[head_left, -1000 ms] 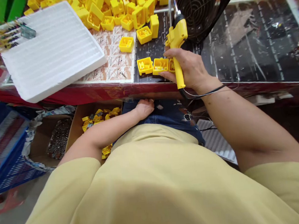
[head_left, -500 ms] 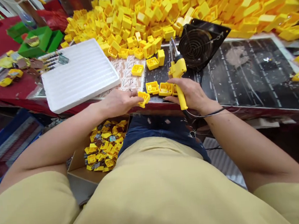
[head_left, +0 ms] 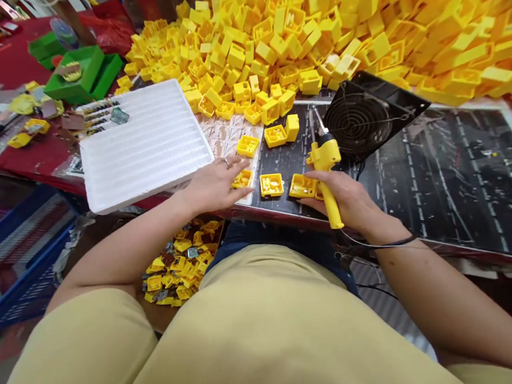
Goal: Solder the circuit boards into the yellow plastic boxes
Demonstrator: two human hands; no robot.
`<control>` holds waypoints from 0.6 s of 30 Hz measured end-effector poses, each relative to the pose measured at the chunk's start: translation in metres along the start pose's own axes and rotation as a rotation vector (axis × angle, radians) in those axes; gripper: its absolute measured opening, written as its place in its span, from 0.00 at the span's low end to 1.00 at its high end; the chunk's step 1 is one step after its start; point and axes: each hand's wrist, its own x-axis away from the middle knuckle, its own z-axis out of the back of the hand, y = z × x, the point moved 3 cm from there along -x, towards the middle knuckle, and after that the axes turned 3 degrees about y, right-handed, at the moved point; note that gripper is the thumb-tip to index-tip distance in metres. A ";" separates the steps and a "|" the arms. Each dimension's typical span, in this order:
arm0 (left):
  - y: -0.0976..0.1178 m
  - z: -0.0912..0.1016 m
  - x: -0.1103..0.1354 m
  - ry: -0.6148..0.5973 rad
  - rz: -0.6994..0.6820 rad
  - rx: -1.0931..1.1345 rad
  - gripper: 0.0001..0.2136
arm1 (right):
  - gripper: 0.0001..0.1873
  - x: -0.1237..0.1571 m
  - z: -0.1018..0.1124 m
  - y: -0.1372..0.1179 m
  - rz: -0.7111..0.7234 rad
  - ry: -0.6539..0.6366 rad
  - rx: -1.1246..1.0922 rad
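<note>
My left hand (head_left: 213,184) is at the table's front edge, thumb and fingers spread around a small open yellow plastic housing (head_left: 243,180) that lies on the surface. Whether the fingertips touch it I cannot tell. In my right hand (head_left: 350,198) is a yellow soldering gun (head_left: 326,156), its metal tip pointing away from me. The fingers of that hand also reach a yellow housing with small metal parts inside (head_left: 302,185); another beside it is partly hidden by the gun. Between my hands lies a single open housing (head_left: 272,185).
A huge heap of yellow housings (head_left: 270,41) covers the back. A black fan (head_left: 361,117) stands right of the gun. At left are a white foam tray (head_left: 144,148) and green bins (head_left: 82,76). Below the table, a box holds yellow pieces (head_left: 181,264); a blue crate (head_left: 24,260) is farther left.
My left hand has loosened from the housing it pinched, which now lies on the table between its fingers. The right hand's housing has moved away from the middle one. The camera view has shifted.
</note>
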 end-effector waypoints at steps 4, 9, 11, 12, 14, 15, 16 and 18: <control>0.010 -0.007 -0.007 -0.122 -0.075 0.028 0.24 | 0.22 -0.003 -0.001 -0.004 0.026 -0.005 -0.026; 0.020 -0.002 -0.019 -0.104 -0.060 0.062 0.31 | 0.25 -0.006 0.006 -0.002 0.079 0.006 -0.068; 0.017 0.002 -0.033 -0.049 0.045 0.042 0.35 | 0.28 -0.005 0.010 -0.001 0.086 0.030 -0.074; 0.013 0.004 -0.042 -0.023 0.127 0.021 0.35 | 0.28 -0.005 0.013 0.000 0.078 0.047 -0.071; 0.003 0.004 -0.064 -0.028 0.284 -0.030 0.34 | 0.29 -0.004 0.016 0.002 0.046 0.073 -0.059; -0.002 0.003 -0.074 -0.068 0.326 -0.049 0.33 | 0.28 -0.004 0.017 0.002 0.031 0.079 -0.055; -0.007 0.002 -0.082 -0.121 0.336 -0.063 0.31 | 0.28 -0.004 0.018 0.002 0.020 0.081 -0.052; -0.015 0.006 -0.089 -0.234 0.267 -0.080 0.29 | 0.26 -0.004 0.021 0.001 0.007 0.074 -0.053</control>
